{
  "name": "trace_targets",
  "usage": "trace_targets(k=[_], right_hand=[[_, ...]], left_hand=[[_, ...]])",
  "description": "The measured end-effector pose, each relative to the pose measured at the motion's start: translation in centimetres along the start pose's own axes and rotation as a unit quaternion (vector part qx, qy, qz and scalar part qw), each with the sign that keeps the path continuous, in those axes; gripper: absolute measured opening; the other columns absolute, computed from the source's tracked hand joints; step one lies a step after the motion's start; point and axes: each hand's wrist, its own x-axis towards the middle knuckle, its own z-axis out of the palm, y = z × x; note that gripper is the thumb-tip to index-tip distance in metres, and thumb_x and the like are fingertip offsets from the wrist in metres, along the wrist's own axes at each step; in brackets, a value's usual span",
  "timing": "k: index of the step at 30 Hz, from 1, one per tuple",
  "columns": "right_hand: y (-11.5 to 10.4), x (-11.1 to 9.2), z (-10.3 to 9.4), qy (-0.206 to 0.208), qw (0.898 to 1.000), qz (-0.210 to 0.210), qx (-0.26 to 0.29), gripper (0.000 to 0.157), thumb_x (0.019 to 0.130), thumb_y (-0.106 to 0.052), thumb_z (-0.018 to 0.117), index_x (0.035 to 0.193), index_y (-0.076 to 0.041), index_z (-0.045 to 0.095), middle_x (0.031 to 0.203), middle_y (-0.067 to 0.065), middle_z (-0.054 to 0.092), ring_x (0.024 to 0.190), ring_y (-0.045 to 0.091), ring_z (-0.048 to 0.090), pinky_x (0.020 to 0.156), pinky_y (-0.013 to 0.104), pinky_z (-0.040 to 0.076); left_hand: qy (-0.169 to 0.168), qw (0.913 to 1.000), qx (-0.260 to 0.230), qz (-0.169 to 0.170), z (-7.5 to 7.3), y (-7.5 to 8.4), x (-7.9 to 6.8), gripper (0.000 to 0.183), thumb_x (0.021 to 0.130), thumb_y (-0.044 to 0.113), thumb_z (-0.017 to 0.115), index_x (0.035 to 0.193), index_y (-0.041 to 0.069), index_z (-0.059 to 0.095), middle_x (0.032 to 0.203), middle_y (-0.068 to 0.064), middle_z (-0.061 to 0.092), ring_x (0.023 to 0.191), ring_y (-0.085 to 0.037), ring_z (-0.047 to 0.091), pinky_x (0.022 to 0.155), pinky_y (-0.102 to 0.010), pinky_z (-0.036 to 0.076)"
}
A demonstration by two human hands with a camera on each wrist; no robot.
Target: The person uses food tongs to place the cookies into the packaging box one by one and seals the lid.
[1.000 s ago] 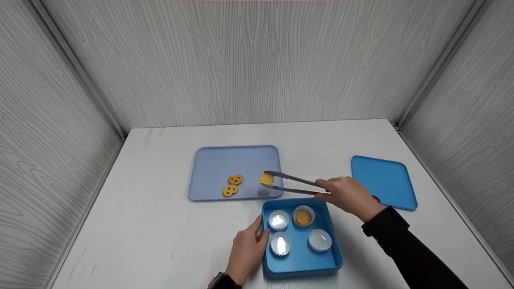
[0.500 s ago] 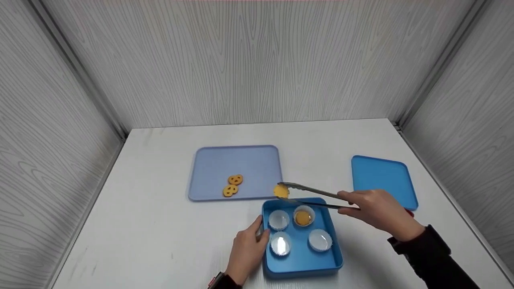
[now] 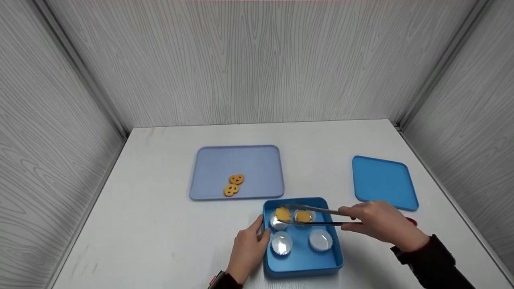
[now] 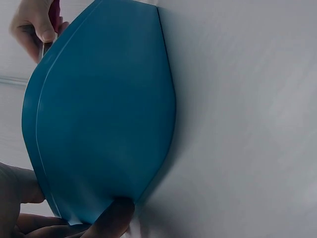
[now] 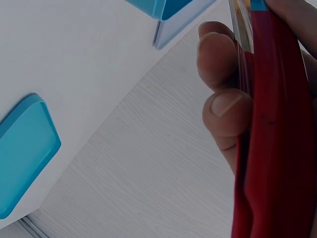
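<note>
My right hand point(image 3: 379, 220) grips a pair of tongs point(image 3: 321, 210) by their red handle point(image 5: 280, 124). Between the tong tips is a yellow scalloped cookie point(image 3: 283, 214), over the back-left paper cup point(image 3: 278, 224) in a blue box point(image 3: 301, 263). Whether the cookie touches the cup I cannot tell. Another yellow cookie point(image 3: 303, 216) sits in the back-right cup, partly behind the tongs. The two front cups, left point(image 3: 281, 243) and right point(image 3: 320, 240), hold nothing. My left hand point(image 3: 247, 249) holds the box's left wall, thumb at the rim and fingers against the outside point(image 4: 111, 218).
Behind the box lies a lavender tray point(image 3: 257, 160) with two pretzel-shaped cookies point(image 3: 236, 179) near its front edge. A flat blue lid or tray point(image 3: 385, 180) lies at the right. Grey wood-grain panels point(image 3: 257, 60) enclose the white table at the back and sides.
My right hand first drew back to the right, carrying the cookie in the tongs from over the lavender tray. The cookie then came down over the back-left cup. My left hand stayed on the box.
</note>
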Motion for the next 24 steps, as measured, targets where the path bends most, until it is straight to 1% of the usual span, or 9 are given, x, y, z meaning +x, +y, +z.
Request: trace_targets(k=[4, 7, 13, 20, 24], right_hand=[[-0.1, 0.5, 0.3, -0.024, 1.0, 0.006, 0.009, 0.026, 0.088, -0.023, 0.081, 0.112, -0.015, 0.075, 0.085, -0.006, 0.076, 0.064, -0.002, 0.058, 0.057, 0.017, 0.052], [0.0, 0.7, 0.6, -0.034, 0.999, 0.006, 0.01, 0.023, 0.088, -0.024, 0.081, 0.108, -0.016, 0.075, 0.081, -0.007, 0.075, 0.062, -0.003, 0.055, 0.055, 0.016, 0.05], [0.1, 1.3, 1.0, -0.048, 0.999, 0.006, 0.019, 0.019, 0.087, -0.025, 0.082, 0.103, -0.017, 0.075, 0.077, -0.008, 0.073, 0.06, -0.003, 0.054, 0.054, 0.017, 0.049], [0.0, 1.6, 1.1, -0.056, 0.998, 0.024, 0.015, 0.021, 0.087, -0.026, 0.082, 0.104, -0.017, 0.076, 0.077, -0.008, 0.073, 0.061, -0.003, 0.055, 0.055, 0.016, 0.049], [0.0, 1.7, 1.2, -0.054, 0.998, 0.027, 0.007, 0.019, 0.087, -0.028, 0.082, 0.102, -0.018, 0.075, 0.075, -0.009, 0.072, 0.059, -0.002, 0.052, 0.052, 0.017, 0.046]], left_hand=[[-0.008, 1.0, -0.004, -0.004, -0.1, 0.2, 0.0, 0.052, 0.102, 0.021, 0.063, 0.147, -0.003, 0.052, 0.143, -0.019, 0.059, 0.129, -0.031, 0.06, 0.103, -0.048, 0.052], [-0.009, 0.9999, -0.004, -0.006, -0.1, 0.3, 0.0, 0.053, 0.102, 0.021, 0.063, 0.147, -0.002, 0.051, 0.143, -0.018, 0.059, 0.13, -0.031, 0.06, 0.103, -0.048, 0.052], [-0.007, 0.9999, -0.002, -0.007, -0.1, 0.3, 0.0, 0.053, 0.102, 0.022, 0.063, 0.147, -0.002, 0.052, 0.143, -0.018, 0.059, 0.129, -0.031, 0.06, 0.104, -0.049, 0.051], [-0.004, 1.0, -0.002, -0.007, 0.0, 0.1, 0.0, 0.053, 0.102, 0.022, 0.063, 0.147, -0.002, 0.052, 0.142, -0.017, 0.06, 0.13, -0.03, 0.059, 0.104, -0.049, 0.051], [-0.002, 1.0, 0.001, -0.008, 0.1, 0.0, 0.0, 0.052, 0.101, 0.021, 0.063, 0.147, -0.002, 0.053, 0.141, -0.017, 0.061, 0.127, -0.03, 0.061, 0.103, -0.048, 0.052]])
